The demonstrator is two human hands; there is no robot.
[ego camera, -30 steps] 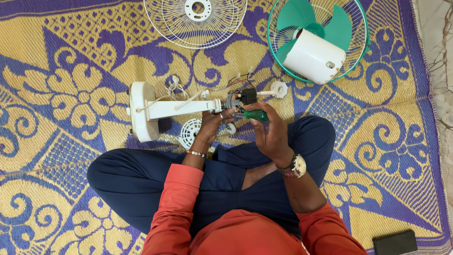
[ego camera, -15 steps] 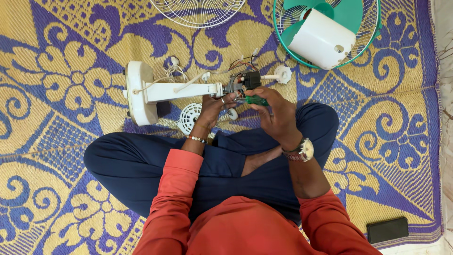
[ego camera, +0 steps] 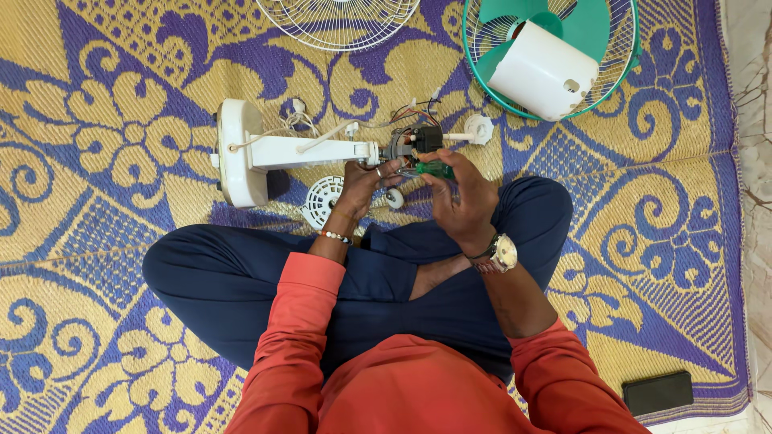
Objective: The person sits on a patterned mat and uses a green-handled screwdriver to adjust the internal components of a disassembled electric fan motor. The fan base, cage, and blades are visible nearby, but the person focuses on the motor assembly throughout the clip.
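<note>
I sit cross-legged on a yellow and purple mat. A white fan stand (ego camera: 273,151) lies on its side in front of my knees, its round base to the left. At its right end sits the bare motor (ego camera: 414,141) with loose wires. My left hand (ego camera: 363,183) grips the stand's neck just below the motor. My right hand (ego camera: 462,197) holds a green-handled screwdriver (ego camera: 434,169), pointed left at the motor.
A white wire fan guard (ego camera: 338,20) lies at the top. A green guard with green blades and a white motor cover (ego camera: 543,72) lies top right. A white vented cap (ego camera: 323,199) rests by my left wrist. A dark phone (ego camera: 657,392) lies bottom right.
The view has shifted slightly. Both hands stay on the motor end of the stand, the right one still working the screwdriver there.
</note>
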